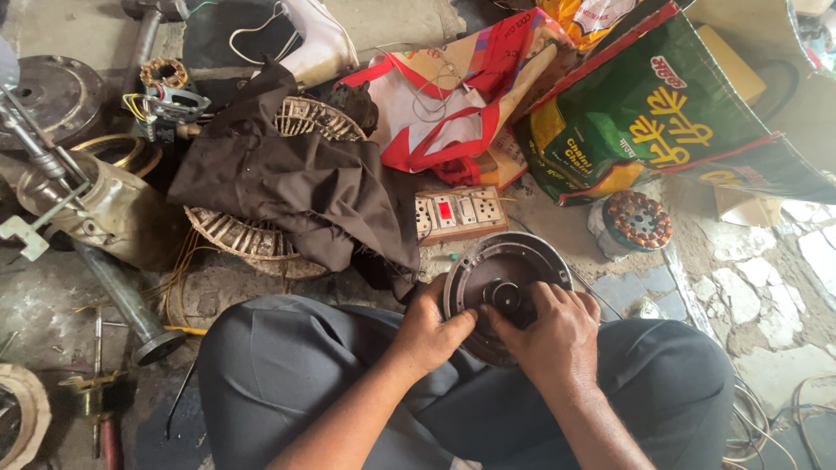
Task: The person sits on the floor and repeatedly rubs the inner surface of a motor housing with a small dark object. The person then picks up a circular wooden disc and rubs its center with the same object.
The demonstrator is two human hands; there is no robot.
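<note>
we see a round dark metal motor cover (514, 261) resting on the lap of a seated person in grey trousers (287, 374), its open face turned up toward the camera and its far rim out over the floor (566, 222). the left hand (428, 335) grips the near left edge of the cover, thumb lying across the inner face and the other fingers curled under the rim. the right hand (557, 335) lies over the lower right of the cover, its fingers (550, 300) bent in close around the small central hub (503, 296); whether they pinch the hub or only press beside it we cannot quite tell, since the knuckles hide the tips. just beyond the cover on the floor sits a wooden switch board (460, 214) with white sockets and a red switch. to the right of it lies a copper-wound stator (637, 221), near a green printed sack (670, 113). a dark brown cloth (296, 178) is draped over a round ribbed metal casting (248, 239) to the left of the board. a red and white cloth bag (444, 109) lies behind the board. farther left lie a grey steel pipe (122, 292) and a pale motor housing (113, 209).
</note>
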